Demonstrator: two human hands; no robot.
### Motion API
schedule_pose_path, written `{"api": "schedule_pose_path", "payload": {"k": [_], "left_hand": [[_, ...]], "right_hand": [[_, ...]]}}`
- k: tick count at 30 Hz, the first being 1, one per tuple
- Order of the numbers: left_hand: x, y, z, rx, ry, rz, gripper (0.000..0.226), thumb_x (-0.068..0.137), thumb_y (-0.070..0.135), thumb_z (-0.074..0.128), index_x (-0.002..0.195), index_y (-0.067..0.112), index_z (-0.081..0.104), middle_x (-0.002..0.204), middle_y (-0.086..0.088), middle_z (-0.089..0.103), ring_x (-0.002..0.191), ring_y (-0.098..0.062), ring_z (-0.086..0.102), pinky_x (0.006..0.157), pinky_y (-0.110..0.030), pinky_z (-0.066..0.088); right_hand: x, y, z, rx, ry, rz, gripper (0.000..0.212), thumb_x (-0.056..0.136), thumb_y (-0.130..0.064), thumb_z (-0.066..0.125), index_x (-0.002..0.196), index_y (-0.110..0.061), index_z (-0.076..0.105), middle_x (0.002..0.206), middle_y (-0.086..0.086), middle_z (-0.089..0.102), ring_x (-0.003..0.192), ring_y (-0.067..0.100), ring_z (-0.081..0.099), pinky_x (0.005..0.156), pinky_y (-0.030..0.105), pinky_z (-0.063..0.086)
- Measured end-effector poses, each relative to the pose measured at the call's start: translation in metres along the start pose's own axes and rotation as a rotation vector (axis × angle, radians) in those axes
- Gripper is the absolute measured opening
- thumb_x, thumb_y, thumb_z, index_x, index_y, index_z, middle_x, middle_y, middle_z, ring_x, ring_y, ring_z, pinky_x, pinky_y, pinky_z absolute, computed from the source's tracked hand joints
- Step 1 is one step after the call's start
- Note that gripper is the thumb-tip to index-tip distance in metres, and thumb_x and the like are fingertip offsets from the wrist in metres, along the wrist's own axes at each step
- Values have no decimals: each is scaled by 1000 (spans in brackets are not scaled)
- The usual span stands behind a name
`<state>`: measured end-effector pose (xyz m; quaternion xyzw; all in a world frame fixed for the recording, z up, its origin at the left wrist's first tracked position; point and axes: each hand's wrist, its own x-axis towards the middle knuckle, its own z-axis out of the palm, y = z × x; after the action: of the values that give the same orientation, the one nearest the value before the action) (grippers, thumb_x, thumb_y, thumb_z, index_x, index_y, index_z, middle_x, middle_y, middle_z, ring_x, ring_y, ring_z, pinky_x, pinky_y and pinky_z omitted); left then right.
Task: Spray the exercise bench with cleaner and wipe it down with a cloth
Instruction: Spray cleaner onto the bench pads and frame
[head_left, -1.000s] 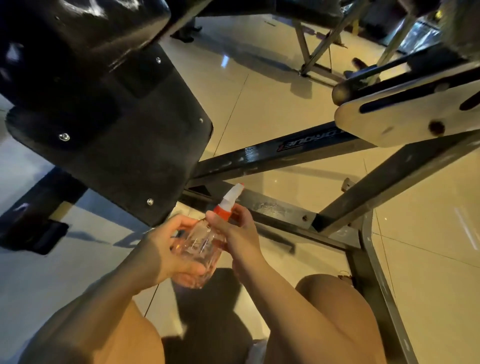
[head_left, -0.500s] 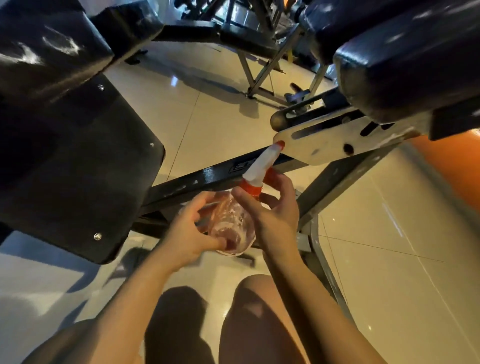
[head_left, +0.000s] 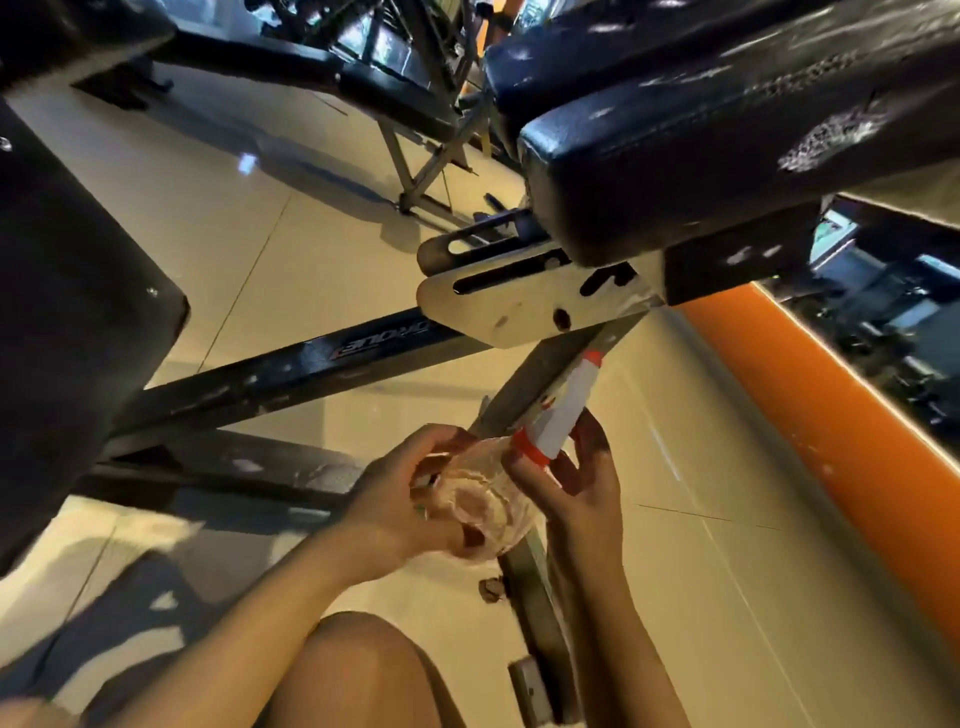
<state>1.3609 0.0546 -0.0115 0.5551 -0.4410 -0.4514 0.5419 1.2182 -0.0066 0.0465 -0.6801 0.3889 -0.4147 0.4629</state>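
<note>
I hold a clear spray bottle (head_left: 483, 506) with a white and orange spray head (head_left: 563, 410) low in the middle of the view. My left hand (head_left: 405, 501) grips the bottle's body. My right hand (head_left: 582, 478) holds the neck under the spray head, which points up and to the right. Above it is the black padded bench pad (head_left: 727, 130), with wet streaks on its surface, on a pale bracket (head_left: 519, 306). A second black pad (head_left: 67, 312) fills the left side. No cloth is in view.
The bench's dark steel frame bars (head_left: 291, 369) cross the tiled floor (head_left: 249, 208) under the pads. An orange wall strip (head_left: 810, 395) runs along the right. More gym frames (head_left: 415, 156) stand behind. My bare knee (head_left: 358, 670) is at the bottom.
The view has swung up and right, bringing the right bench pad overhead. The bottle has risen and tilted, its spray head now aimed up to the right. Both hands kept their hold.
</note>
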Motion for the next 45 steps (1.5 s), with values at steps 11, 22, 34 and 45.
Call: {"api": "schedule_pose_path", "payload": {"k": [11,22,34,45], "left_hand": [[14,-16,102,-20,94,-74,74,60,31,90,118,42,45,116,18,54,106,-2,52,76,-14,45],[2,-49,114,284,110,-366,64,48,48,87,98,36,50,100,17,57,94,-10,57,84,-40,55],[-1,-46,119,349,-20,-311,52,62,39,88,101,37,52,99,19,56,94,-4,56,82,-26,49],[3,-43,106,248,81,-248,52,64,34,88,103,40,54,106,20,59,100,-8,58,83,-33,55]], "right_hand": [[29,42,-86,62,-126,81,62,56,-31,81,113,-15,64,104,6,71,97,28,69,80,36,58],[-6,126,-78,218,-71,567,51,67,-35,80,107,-5,67,93,16,68,89,32,67,85,45,54],[-31,140,-93,302,96,662,61,68,-36,79,116,-2,63,102,23,69,96,40,67,86,49,54],[-11,119,-80,227,-8,527,55,69,-41,73,115,-15,61,106,14,71,101,32,69,88,48,56]]}}
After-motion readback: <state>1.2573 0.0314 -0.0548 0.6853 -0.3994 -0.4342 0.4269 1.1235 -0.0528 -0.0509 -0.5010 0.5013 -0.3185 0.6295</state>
